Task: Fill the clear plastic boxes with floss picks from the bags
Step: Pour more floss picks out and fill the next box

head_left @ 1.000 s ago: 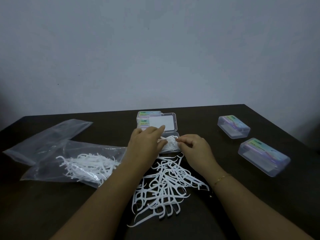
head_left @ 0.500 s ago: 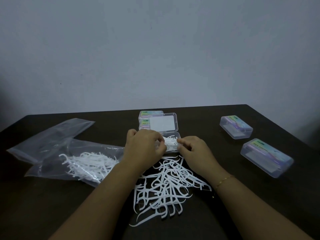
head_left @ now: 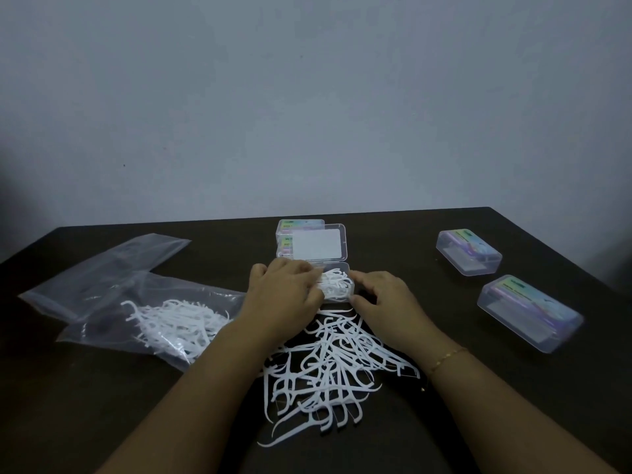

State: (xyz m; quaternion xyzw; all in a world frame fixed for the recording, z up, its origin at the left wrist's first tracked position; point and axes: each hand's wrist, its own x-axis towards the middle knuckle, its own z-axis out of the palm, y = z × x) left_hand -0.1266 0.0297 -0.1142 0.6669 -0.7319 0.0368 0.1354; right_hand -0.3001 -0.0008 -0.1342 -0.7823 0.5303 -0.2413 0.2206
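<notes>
A clear plastic box [head_left: 347, 265] lies open at the table's centre, its lid [head_left: 319, 246] tipped back and white floss picks [head_left: 337, 285] heaped in its base. My left hand [head_left: 284, 292] covers the box's left half, fingers curled down onto the picks inside. At the box's right end my right hand [head_left: 383, 299] grips it with curled fingers and thumb. A loose pile of floss picks [head_left: 328, 367] spreads on the table between my forearms. Left of it lies a clear bag [head_left: 102, 323] holding more picks [head_left: 178, 319].
A flat empty clear bag [head_left: 113, 265] lies at the far left. Two closed boxes [head_left: 297, 227] are stacked behind the open one. Two more closed clear boxes [head_left: 468, 251] [head_left: 530, 313] sit on the right. The dark table [head_left: 444, 422] ends at a wall.
My left hand's fingers curled down from stretched over the lid onto the picks in the box. My right hand dropped from pinching picks above the box to its right end.
</notes>
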